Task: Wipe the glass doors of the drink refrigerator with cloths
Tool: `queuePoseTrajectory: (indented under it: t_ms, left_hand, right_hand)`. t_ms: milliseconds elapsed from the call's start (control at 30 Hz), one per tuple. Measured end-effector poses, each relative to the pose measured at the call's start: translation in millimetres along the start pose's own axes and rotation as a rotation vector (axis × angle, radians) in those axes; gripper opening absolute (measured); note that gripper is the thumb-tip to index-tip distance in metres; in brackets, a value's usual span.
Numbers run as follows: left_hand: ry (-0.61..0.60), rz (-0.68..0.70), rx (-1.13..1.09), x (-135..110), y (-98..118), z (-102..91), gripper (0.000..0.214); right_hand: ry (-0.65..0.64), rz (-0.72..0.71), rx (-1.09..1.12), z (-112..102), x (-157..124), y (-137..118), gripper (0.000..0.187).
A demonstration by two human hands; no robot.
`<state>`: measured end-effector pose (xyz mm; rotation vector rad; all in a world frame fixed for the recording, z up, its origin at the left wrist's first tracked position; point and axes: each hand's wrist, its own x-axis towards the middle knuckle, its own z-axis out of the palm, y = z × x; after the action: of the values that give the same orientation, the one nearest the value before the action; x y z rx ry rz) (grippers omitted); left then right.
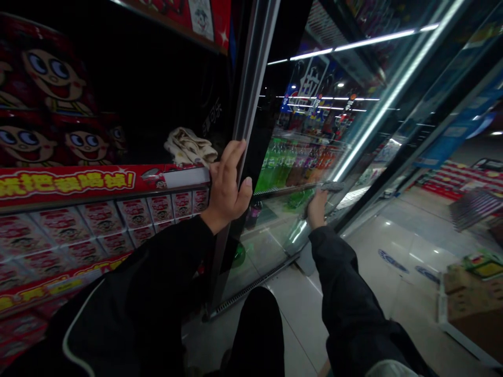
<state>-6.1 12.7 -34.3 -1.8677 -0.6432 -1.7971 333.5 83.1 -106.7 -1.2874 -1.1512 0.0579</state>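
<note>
**Two hands on the cooler: hold tight and go slow**

Our left hand (228, 183) is on the black post (244, 99) of the cooler. Its fingers (231, 157) are wrapped round the edge of the post and the thumb presses on the near side, so this hand is clamped on. Our right hand (317, 208) is out to the right of the post and a bit lower. Its fingers are curled shut on the grey handle (333, 185) of the glass door (283, 230). The door stands just right of the post, with its pane slanting away from us. Green bottles (275, 167) show through the glass, close to the post.

We think the good way is this:

- Keep the left hand still. It steadies us, because we are leaning in low.
- Watch the left fingers. They sit right at the edge of the post, where a door could pinch them, so we should keep them on the outside.
- Move the door by the handle only, slowly and straight. The glass is big and heavy.
- Keep our feet flat on the shiny floor (393, 293), right of the post. It may be slippery.

Left of the post is a red shelf (98, 180) with small boxes (86, 220) under it. A crumpled cloth (190, 146) lies on that shelf, near the post. We should not bump it with our elbow.
</note>
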Motion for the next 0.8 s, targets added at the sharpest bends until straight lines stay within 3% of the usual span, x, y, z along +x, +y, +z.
queuePoseTrajectory:
  t_ms: [100,200,267,333,400,500,633,700,800]
  left_hand:
    - [0.009,0.013,-0.014,0,0,0.1,0.069]
    - [0.006,0.024,-0.014,1,0,-0.3,0.069]
    - [0.002,0.024,-0.008,2,-1,-0.7,0.069]
    - [-0.006,0.016,-0.006,1,-2,-1.4,0.07]
    - [-0.021,0.005,-0.01,1,-3,-2.3,0.071]
    - [-0.034,0.001,-0.023,0,-4,-3.4,0.071]
    - [-0.034,-0.008,-0.013,0,-4,-2.7,0.073]
    - [-0.022,-0.007,-0.006,0,-4,-2.1,0.074]
    - [-0.015,-0.002,-0.019,0,-3,-1.8,0.074]
  right_hand:
    - [0.009,-0.006,-0.002,38,-59,-26,0.079]
    - [-0.023,-0.034,-0.001,75,-155,-53,0.082]
    - [-0.085,-0.1,0.009,94,-224,-70,0.075]
    - [-0.186,-0.292,-0.03,107,-279,-81,0.056]
    - [-0.232,-0.491,-0.116,112,-306,-84,0.041]
    - [-0.225,-0.741,-0.19,107,-298,-70,0.03]
    - [-0.3,-1.03,-0.145,85,-242,-34,0.027]
    - [-0.346,-1.058,-0.127,71,-213,-16,0.026]
    - [-0.375,-0.974,-0.138,51,-173,10,0.026]
